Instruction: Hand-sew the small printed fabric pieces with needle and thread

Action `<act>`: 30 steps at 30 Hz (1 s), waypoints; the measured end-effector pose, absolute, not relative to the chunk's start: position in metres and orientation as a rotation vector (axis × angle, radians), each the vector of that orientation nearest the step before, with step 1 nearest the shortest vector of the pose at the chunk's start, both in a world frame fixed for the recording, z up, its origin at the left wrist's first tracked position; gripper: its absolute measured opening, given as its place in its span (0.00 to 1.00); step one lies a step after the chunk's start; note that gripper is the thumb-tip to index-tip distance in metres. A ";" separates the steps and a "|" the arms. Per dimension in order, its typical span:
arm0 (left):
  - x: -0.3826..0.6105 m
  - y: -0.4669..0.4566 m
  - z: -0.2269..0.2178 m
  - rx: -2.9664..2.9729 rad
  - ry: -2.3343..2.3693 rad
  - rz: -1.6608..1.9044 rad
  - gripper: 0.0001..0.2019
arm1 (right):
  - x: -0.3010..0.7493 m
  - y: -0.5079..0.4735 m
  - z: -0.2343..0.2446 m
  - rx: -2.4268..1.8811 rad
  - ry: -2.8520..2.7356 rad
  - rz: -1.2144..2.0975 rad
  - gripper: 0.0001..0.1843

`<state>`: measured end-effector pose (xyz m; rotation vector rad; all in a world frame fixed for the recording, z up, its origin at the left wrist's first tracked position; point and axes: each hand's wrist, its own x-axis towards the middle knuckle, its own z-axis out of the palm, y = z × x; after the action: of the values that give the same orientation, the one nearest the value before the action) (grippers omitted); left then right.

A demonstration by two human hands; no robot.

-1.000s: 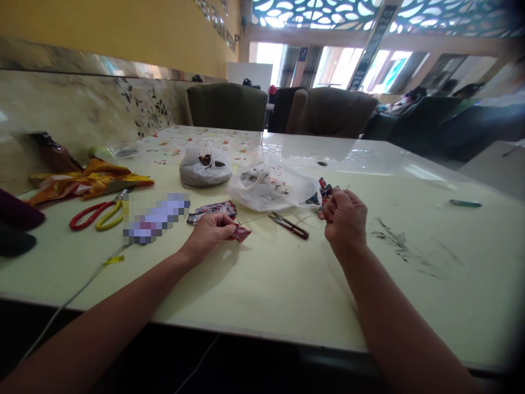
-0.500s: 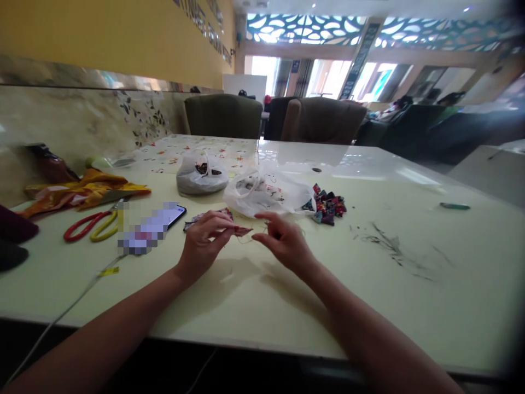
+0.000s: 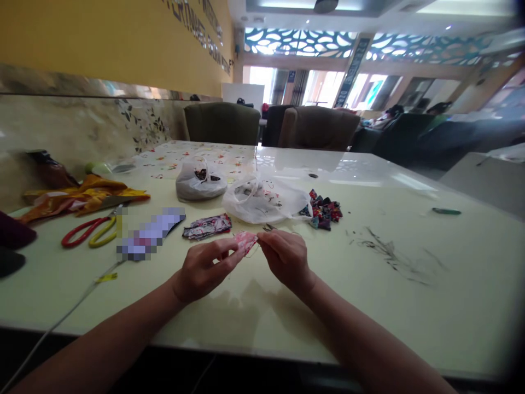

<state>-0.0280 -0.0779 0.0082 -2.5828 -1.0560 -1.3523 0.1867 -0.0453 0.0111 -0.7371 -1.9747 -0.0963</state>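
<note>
My left hand (image 3: 209, 269) is closed, its thumb and fingers pinching a small pink patterned piece of fabric (image 3: 245, 241) above the table. Against the right-hand corner of that fabric, my right hand (image 3: 287, 257) is closed in a pinch; its fingertips are partly hidden. A thin loose thread hangs below the fabric between the hands. Just behind my right fingers a small dark pointed metal thing (image 3: 268, 227) shows, its other end hidden. Flat folded patterned cloth pieces (image 3: 207, 226) lie beyond my left hand.
Behind the hands stand a white plastic bag (image 3: 266, 205), a second bag (image 3: 200, 186) with dark contents, and a pile of small fabric pieces (image 3: 326, 212). Scissors (image 3: 84, 232), a phone (image 3: 153, 232) and its cable lie left. Thread scraps (image 3: 389, 251) and a green tool (image 3: 446, 210) lie right.
My right thumb and fingers were apart and have closed at the fabric's corner. Both hands have come lower in view, uncovering the folded cloth; the fabric now shows more of its face.
</note>
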 end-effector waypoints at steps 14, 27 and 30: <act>-0.029 -0.075 0.014 -2.363 -0.514 -1.360 0.14 | 0.184 -0.044 0.006 -0.602 -1.879 -0.164 0.04; -0.018 -0.073 0.015 -2.391 -0.690 -1.464 0.15 | 0.177 -0.054 0.009 -0.556 -2.029 0.018 0.05; -0.016 -0.069 0.015 -2.385 -0.944 -1.599 0.13 | 0.174 -0.055 0.010 -0.674 -1.919 0.391 0.05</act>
<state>-0.0159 -0.0694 0.0147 -2.3852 -0.9440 -1.5992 0.1742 -0.0552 0.0102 -0.6737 -1.9187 0.3908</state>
